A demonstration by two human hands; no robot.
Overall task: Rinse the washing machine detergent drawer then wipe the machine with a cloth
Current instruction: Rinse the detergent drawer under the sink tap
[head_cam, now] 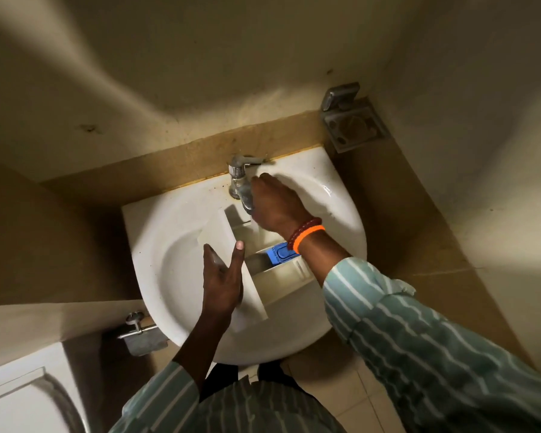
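White sink [334, 195], left-hand fingers [214, 260] around detergent drawer [253, 295].

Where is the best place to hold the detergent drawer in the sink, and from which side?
Probably the flat front panel of the detergent drawer, from the left, where the left hand already holds it: it is a long free edge, away from the tap.

No readable text, label, brand, number or sign appears on anything here.
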